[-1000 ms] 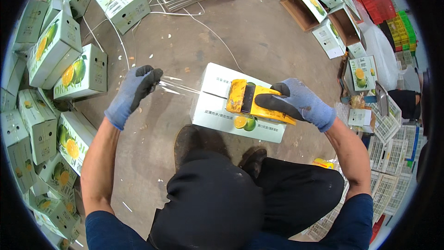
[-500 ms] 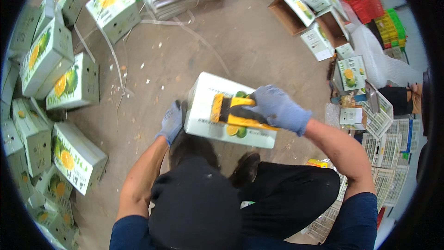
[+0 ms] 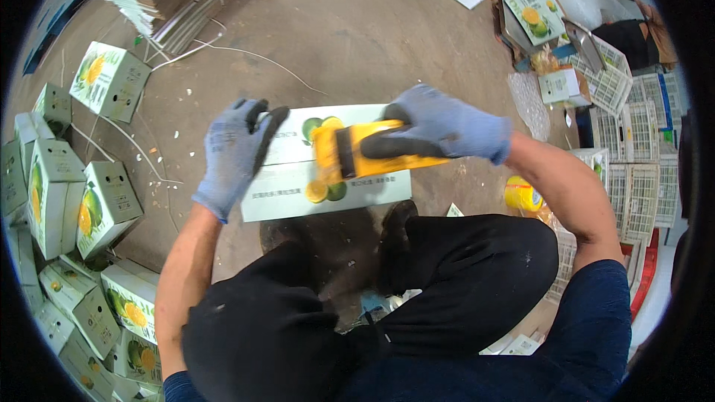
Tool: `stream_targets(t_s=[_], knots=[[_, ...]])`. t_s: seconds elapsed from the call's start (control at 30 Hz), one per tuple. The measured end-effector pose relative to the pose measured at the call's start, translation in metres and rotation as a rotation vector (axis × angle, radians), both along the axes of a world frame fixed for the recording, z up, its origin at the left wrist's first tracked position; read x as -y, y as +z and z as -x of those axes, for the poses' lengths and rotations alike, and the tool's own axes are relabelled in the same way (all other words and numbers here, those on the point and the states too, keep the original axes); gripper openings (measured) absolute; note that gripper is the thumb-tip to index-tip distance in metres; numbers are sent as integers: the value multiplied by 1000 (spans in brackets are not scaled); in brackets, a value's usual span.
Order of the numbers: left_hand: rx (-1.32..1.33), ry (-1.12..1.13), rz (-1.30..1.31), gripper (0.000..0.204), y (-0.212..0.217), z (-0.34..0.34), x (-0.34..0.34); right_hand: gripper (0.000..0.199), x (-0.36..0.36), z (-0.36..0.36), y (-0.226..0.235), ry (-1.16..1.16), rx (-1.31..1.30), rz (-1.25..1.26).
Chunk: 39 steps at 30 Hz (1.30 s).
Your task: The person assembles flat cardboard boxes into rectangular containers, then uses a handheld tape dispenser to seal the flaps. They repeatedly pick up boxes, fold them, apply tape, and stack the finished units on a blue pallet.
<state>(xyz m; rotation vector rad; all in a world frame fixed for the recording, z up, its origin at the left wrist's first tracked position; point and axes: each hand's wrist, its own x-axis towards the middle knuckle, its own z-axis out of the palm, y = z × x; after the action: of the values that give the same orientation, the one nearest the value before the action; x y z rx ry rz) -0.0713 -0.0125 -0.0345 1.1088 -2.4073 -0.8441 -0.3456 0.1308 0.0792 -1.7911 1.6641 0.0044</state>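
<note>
A white carton [image 3: 372, 190] printed with orange and green citrus fruit lies on the floor before my feet. A seam crosses its upper face. My right hand [image 3: 450, 125], in a blue-grey glove with dark fingers, is closed round the handle of a yellow-and-black tape dispenser [image 3: 328, 155]. The dispenser lies over the seam, near the carton's middle; its contact with the carton is partly hidden. At the carton's left end my gloved left hand [image 3: 237, 150] grips the edge, its dark fingertips at the far left corner.
More citrus cartons [image 3: 56, 186] are piled on the left. Flat cardboard [image 3: 201, 7] is stacked at the far left, with loose white straps [image 3: 261, 67] nearby. White crates [image 3: 640, 134] and a yellow tape roll [image 3: 523, 193] sit on the right.
The carton appears turned, its far edge now more level in view. My left hand has shifted up its left end. The tape dispenser, still in my right hand, now lies over the seam.
</note>
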Motion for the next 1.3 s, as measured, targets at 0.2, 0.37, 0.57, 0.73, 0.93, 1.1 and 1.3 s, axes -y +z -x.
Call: stream_targets(t_s=[0.2,0.37,0.57,0.73,0.93,1.1,1.3], knots=[[-13,-27,-33,38,1,9,5,63,-102,117,-46,-330,-29,-192],[-74,10,-133,36,0,14,2,63,-139,141,-155,-451,247,-163],[35,-62,21,27,5,13,1,63,-95,123,-220,-366,179,-276],[66,17,-33,26,13,16,-5,59,-83,87,-169,-245,-211,-115],[60,122,42,29,6,7,-25,37,-77,25,-160,-289,-380,-121],[126,291,75,29,0,-24,-30,52,-90,72,-182,-605,-406,48],[339,135,-86,33,13,-40,-61,51,-140,121,-129,-886,349,142]])
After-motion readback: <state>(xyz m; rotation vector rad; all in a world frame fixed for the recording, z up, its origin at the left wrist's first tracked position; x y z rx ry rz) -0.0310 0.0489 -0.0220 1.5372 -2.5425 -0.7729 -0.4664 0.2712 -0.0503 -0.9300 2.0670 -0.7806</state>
